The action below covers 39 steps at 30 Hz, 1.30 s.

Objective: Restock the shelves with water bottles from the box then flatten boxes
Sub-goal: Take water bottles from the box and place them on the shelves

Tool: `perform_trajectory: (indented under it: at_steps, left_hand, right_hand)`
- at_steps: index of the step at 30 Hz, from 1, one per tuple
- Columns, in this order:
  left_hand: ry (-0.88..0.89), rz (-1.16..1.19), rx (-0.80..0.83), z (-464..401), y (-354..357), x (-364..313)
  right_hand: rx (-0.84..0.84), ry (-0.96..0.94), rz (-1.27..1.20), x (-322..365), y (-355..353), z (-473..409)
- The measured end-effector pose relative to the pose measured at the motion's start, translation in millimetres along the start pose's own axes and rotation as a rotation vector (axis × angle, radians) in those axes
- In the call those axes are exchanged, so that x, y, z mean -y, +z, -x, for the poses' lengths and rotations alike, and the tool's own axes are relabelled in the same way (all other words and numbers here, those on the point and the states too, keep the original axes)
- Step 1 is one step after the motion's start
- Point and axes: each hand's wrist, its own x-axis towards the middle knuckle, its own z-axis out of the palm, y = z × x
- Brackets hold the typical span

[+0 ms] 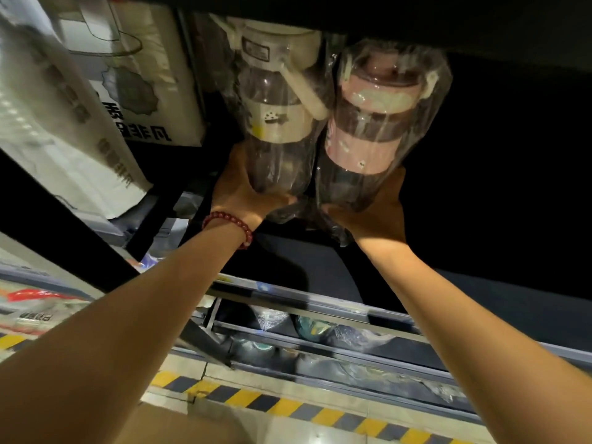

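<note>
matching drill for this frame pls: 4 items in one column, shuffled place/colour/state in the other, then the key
Things
1. cream-banded bottle
2. pink-banded bottle
3. bead bracelet
4. white box

Descriptions
A. red, round the left wrist
B. in a clear plastic wrap, base gripped by the right hand
C. stands left of both bottles, black printed characters on it
D. in a clear plastic wrap, base gripped by the left hand

Pairs: 1-D, 2-B, 3-A, 4-C
</note>
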Motion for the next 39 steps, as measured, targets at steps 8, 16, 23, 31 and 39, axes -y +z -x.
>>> perform_trajectory:
  at_steps: [8,16,23,31,39]
  left_hand:
    - [0.094,0.11,-0.067,-21,5,11]
    - [0.113,0.132,-0.044,-26,5,13]
    - [0.062,0.095,-0.008,-30,-1,2]
    - [-0.109,-0.003,0.063,26,-19,-15]
    - [0.26,-0.453,0.34,170,-34,-55]
  right_hand:
    - [-0.04,-0.127,-0.098,-13,19,-20]
    - [0.008,-0.163,-0.17,-14,22,-29]
    - [0.154,-0.136,-0.187,-8,5,-38]
    - [0.236,-0.015,0.079,-3,-45,7]
    - [0.365,-0.275,0.629,-1,-167,132]
